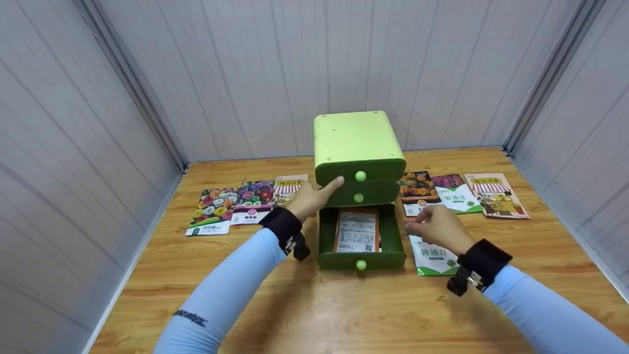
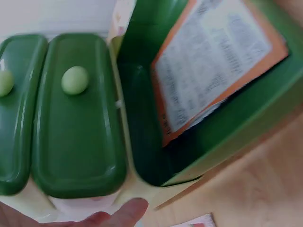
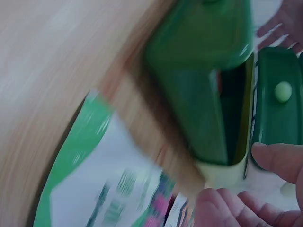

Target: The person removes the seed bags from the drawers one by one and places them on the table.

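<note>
A small cabinet [image 1: 356,135] with a light green shell and dark green drawers stands at the back of the table. Its bottom drawer [image 1: 336,260] is pulled out, and a packet [image 1: 357,232] with an orange border lies inside, printed text facing up. My left hand [image 1: 310,199] rests against the cabinet's left side, thumb by the middle drawer [image 2: 80,132]. To the right of the open drawer, my right hand [image 1: 440,227] hovers over a white and green seed packet [image 1: 432,259], covering its upper part. Thumb and fingers stand apart with nothing between them in the right wrist view.
Left of the cabinet lie a seed packet with mixed roses [image 1: 214,206], a purple flower packet [image 1: 253,199] and a striped-awning packet [image 1: 287,189]. On the right are an orange flower packet [image 1: 417,189], a magenta flower packet [image 1: 457,196] and another awning packet [image 1: 499,196]. Panel walls surround the table.
</note>
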`<state>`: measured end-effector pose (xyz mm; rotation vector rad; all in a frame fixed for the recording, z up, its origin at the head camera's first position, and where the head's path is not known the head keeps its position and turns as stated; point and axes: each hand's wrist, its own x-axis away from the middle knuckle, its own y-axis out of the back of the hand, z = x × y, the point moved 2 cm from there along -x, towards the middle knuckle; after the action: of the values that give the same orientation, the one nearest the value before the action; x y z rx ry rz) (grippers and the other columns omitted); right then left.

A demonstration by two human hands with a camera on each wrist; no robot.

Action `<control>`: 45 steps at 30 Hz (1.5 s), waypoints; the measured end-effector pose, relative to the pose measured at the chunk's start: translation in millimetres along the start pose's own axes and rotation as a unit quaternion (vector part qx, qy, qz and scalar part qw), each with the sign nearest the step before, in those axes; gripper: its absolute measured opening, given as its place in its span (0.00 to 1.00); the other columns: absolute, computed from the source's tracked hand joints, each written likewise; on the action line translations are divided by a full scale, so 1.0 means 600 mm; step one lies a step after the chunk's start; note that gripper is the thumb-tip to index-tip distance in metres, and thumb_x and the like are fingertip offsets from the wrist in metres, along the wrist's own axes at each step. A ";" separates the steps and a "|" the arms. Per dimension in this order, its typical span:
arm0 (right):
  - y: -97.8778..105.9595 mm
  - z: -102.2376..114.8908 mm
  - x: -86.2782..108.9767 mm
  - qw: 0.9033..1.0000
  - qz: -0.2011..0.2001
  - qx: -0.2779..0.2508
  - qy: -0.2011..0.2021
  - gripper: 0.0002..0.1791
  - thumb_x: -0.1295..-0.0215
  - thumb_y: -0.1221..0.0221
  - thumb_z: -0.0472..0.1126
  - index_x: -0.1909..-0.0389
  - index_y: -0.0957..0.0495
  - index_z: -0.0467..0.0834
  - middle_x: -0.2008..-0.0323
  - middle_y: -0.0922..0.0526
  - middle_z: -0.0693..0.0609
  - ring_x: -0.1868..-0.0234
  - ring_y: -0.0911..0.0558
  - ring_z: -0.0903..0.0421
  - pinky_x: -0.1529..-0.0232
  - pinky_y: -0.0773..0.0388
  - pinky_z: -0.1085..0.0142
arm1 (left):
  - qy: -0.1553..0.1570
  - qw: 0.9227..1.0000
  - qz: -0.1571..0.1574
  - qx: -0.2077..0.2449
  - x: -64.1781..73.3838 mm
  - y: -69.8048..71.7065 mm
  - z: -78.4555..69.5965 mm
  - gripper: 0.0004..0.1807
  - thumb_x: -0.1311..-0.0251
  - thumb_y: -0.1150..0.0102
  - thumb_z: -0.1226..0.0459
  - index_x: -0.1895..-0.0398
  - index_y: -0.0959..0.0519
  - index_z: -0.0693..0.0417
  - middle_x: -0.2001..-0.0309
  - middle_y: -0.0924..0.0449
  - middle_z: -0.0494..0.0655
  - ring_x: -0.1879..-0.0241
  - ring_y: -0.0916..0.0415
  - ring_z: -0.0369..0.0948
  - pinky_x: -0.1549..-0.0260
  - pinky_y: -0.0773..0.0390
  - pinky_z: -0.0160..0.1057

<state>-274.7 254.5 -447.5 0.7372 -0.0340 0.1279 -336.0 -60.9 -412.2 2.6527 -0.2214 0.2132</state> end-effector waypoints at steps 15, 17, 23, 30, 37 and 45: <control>-0.055 0.062 -0.031 0.995 0.071 -0.067 -0.024 0.25 0.40 0.32 0.47 0.51 0.23 0.31 0.58 0.19 0.31 0.63 0.15 0.40 0.61 0.16 0.49 | 0.059 0.992 0.105 0.032 0.028 -0.050 0.024 0.38 0.33 0.43 0.56 0.30 0.45 0.72 0.39 0.33 0.68 0.45 0.25 0.63 0.48 0.22 0.55; -0.066 0.065 -0.043 0.994 0.085 -0.056 -0.032 0.26 0.40 0.32 0.47 0.50 0.24 0.30 0.57 0.19 0.34 0.63 0.14 0.41 0.62 0.16 0.53 | 0.057 0.992 0.116 0.013 0.026 -0.057 0.025 0.40 0.32 0.44 0.58 0.27 0.51 0.71 0.36 0.37 0.67 0.45 0.26 0.62 0.48 0.22 0.55; -0.095 0.071 -0.068 0.990 0.138 -0.006 -0.027 0.20 0.37 0.35 0.43 0.60 0.20 0.25 0.63 0.17 0.29 0.63 0.16 0.35 0.59 0.17 0.48 | 0.046 0.986 0.142 -0.076 0.017 -0.074 0.023 0.39 0.32 0.50 0.58 0.26 0.52 0.69 0.33 0.41 0.64 0.46 0.26 0.58 0.52 0.19 0.55; -0.108 0.076 -0.088 0.987 0.136 0.083 -0.016 0.17 0.39 0.35 0.42 0.81 0.23 0.35 0.81 0.19 0.37 0.75 0.16 0.40 0.70 0.19 0.57 | 0.013 0.966 0.154 -0.208 0.002 -0.088 0.021 0.27 0.35 0.47 0.56 0.40 0.31 0.67 0.48 0.26 0.57 0.53 0.22 0.56 0.63 0.20 0.46; -0.119 0.079 -0.100 0.979 0.171 0.096 -0.050 0.15 0.42 0.32 0.42 0.66 0.25 0.36 0.76 0.21 0.45 0.77 0.17 0.49 0.71 0.19 0.57 | -0.011 0.947 0.148 -0.284 -0.003 -0.098 0.017 0.26 0.36 0.48 0.55 0.43 0.26 0.67 0.46 0.25 0.56 0.60 0.30 0.45 0.64 0.31 0.38; -0.131 0.086 -0.103 0.964 0.201 0.171 -0.025 0.25 0.44 0.31 0.49 0.58 0.26 0.33 0.66 0.24 0.45 0.71 0.20 0.49 0.70 0.24 0.61 | -0.010 0.950 0.141 -0.278 -0.003 -0.106 0.015 0.23 0.39 0.49 0.55 0.50 0.25 0.64 0.52 0.25 0.54 0.63 0.30 0.45 0.67 0.32 0.36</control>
<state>-324.8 155.7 -466.5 1.0727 -0.2154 0.5133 -324.9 -9.1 -448.0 2.0555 -0.5776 0.1831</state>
